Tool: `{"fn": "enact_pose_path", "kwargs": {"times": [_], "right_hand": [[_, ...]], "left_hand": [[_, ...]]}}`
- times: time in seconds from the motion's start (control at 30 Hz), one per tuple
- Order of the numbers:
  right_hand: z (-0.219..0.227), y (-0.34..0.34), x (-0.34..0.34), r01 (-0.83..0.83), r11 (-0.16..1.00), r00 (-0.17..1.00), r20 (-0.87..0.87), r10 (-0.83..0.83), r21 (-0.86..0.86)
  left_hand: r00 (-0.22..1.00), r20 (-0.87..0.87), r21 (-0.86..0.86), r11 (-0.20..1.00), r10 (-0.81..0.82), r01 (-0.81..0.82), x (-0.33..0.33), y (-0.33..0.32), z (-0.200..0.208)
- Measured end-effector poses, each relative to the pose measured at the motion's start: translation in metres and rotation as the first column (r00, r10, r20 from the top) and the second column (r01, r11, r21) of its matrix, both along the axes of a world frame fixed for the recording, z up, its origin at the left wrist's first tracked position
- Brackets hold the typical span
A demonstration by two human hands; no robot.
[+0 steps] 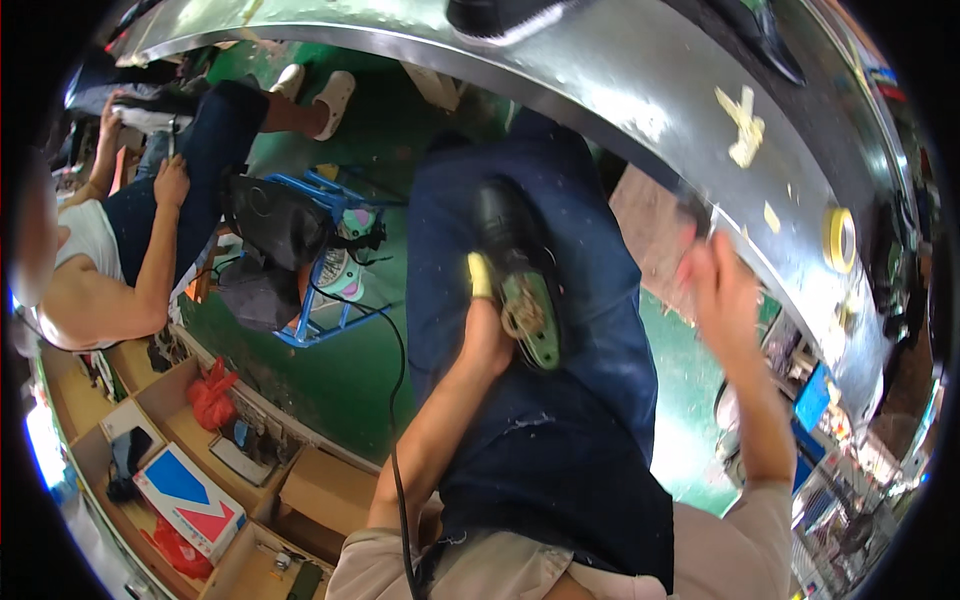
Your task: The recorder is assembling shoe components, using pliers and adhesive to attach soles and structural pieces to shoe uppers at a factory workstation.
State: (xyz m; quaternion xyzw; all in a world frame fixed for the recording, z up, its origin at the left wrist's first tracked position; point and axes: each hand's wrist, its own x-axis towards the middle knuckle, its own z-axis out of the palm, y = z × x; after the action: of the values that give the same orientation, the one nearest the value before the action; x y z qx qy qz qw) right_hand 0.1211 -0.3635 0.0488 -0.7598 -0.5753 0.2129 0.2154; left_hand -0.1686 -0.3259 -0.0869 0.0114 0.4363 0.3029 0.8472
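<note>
A black leather shoe (505, 225) lies on my lap over dark blue cloth, its toe pointing away from me. A green piece with small holes (542, 345), which looks like a shoe last, fills its heel end, and a tangled tan bit (525, 312) lies on it. My left hand (485, 325) grips the shoe from its left side; a yellow cover wraps one finger. Beside the metal bench edge, my right hand (718, 285) is raised, apart from the shoe. Motion smears its fingers, and a dark blur shows near their tips.
A metal bench (600, 75) curves across the far side and right, bearing black shoes, a yellow tape roll (840, 240) and tape scraps. At left, another person (120, 270) sits near a blue-framed stool (310, 320). A black cable (398, 440) runs past my left arm.
</note>
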Motion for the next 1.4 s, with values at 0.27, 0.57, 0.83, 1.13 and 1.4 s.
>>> {"fn": "enact_pose_path", "kwargs": {"times": [0.27,0.57,0.83,1.13,1.4], "right_hand": [[0.009,0.075,0.047,-0.221,0.911,0.758,0.649,-0.065,0.348],[-0.015,-0.015,-0.053,-0.258,0.957,0.734,-0.67,0.106,-0.132],[0.031,-0.002,-0.02,0.0,0.994,0.56,-0.823,-0.09,-0.109],[0.08,0.066,0.247,0.694,0.701,0.416,-0.702,-0.578,-0.166],[0.029,0.122,0.217,0.374,0.889,0.918,-0.242,-0.314,0.265]], "left_hand": [[0.998,-0.065,-0.027,0.999,-0.023,0.021,-0.008,0.008,0.039],[0.996,-0.081,0.264,0.963,-0.031,0.051,-0.005,0.009,0.053],[0.824,-0.536,0.844,0.139,0.184,0.518,0.036,0.034,0.115],[0.852,-0.482,0.744,0.609,0.204,0.275,-0.017,0.024,0.052],[0.84,-0.49,0.585,0.802,0.232,0.12,-0.034,0.039,0.015]]}}
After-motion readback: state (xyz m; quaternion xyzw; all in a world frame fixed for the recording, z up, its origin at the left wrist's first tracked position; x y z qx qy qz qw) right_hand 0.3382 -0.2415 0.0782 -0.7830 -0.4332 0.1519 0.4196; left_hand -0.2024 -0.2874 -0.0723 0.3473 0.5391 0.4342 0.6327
